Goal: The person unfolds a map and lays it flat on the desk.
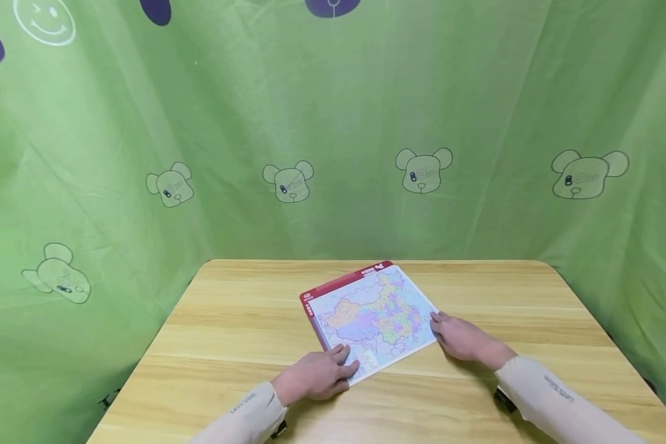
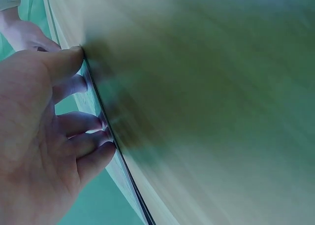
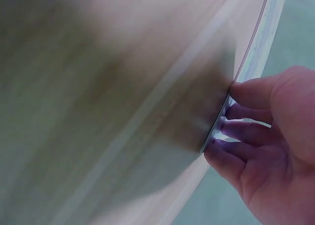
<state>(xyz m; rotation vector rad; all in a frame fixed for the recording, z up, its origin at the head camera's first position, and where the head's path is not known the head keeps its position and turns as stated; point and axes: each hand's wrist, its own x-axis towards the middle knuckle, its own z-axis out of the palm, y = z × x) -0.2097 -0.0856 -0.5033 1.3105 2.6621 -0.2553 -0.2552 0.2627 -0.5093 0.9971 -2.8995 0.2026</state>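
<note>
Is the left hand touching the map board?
Touching. The head view shows the left hand over the near corner of the map board, and the left wrist view shows its fingers meeting the board's edge.

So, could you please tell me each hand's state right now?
Left hand: closed, holding the map at its near corner.
Right hand: closed, holding the map by its right-hand corner.

We are facing a green cloth (image 1: pixel 477 80) that is hanging in soft folds behind the table (image 1: pixel 227 327) and along both its sides. Across it we are seeing outlined bear heads (image 1: pixel 423 172), with a white winking smiley (image 1: pixel 44 23) and dark purple shapes (image 1: pixel 333 6) showing higher up. We are noticing light falling on the table's wood-grain top, whose far corners are curving round.
</note>
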